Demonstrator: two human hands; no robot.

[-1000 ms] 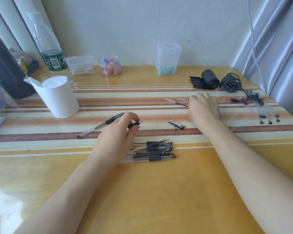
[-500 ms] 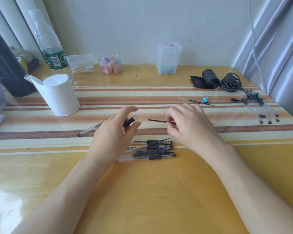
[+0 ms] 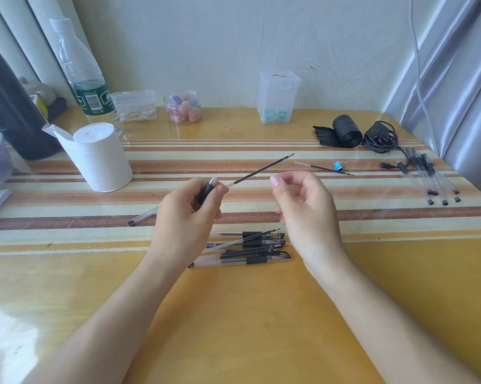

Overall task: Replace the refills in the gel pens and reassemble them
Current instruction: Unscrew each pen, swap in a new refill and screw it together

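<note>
My left hand (image 3: 186,217) grips a clear gel pen barrel (image 3: 206,193) round its black grip; the barrel's tail (image 3: 142,217) shows left of the hand. A black refill (image 3: 261,170) slants up and to the right, its clear end by my left thumb tip, just right of the barrel's open mouth. My right hand (image 3: 303,206) hovers beside it with fingers loosely curled, holding nothing and not touching the refill. Several capped gel pens (image 3: 250,246) lie in a pile below both hands. A spare refill (image 3: 322,169) lies farther back.
A blue binder clip (image 3: 337,165) lies by the spare refill. More pens (image 3: 428,176) lie at the right edge, behind them a black roll (image 3: 344,131) and a charger cable (image 3: 380,137). A tissue roll (image 3: 100,156), bottle (image 3: 84,73), jar (image 3: 182,106) and clear box (image 3: 278,95) stand at the back.
My right hand fetched a refill from farther back and brought it to the barrel in my left hand. It has now let go, and both hands have lifted.
</note>
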